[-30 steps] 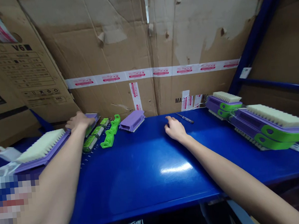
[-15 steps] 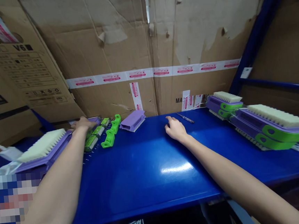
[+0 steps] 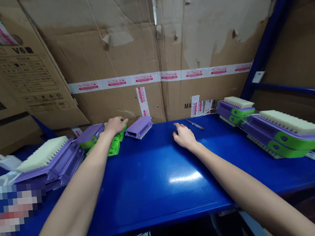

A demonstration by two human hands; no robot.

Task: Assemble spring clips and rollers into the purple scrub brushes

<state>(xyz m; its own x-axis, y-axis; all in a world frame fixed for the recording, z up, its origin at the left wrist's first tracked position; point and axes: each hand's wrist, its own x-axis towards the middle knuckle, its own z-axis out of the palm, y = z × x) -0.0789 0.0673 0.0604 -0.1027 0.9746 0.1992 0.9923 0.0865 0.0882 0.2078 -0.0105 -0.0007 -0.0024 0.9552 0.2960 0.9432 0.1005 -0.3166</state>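
Green clips [image 3: 115,145], glossy moulded plastic, lie at the back left of the table [image 3: 157,184]; I see my left hand [image 3: 115,124] resting on them, fingers curled loosely, gripping nothing I can make out. My right hand [image 3: 184,135] lies flat and relaxed on the shiny blue top. Ribbed purple housing [image 3: 139,127] sits just beside the clips; bristly cream brushes [image 3: 284,132] stack far right.

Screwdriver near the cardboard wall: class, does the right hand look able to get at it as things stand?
Probably yes. The screwdriver lies on bare blue table just beyond the right hand, which rests flat, holding nothing, with nothing between them.
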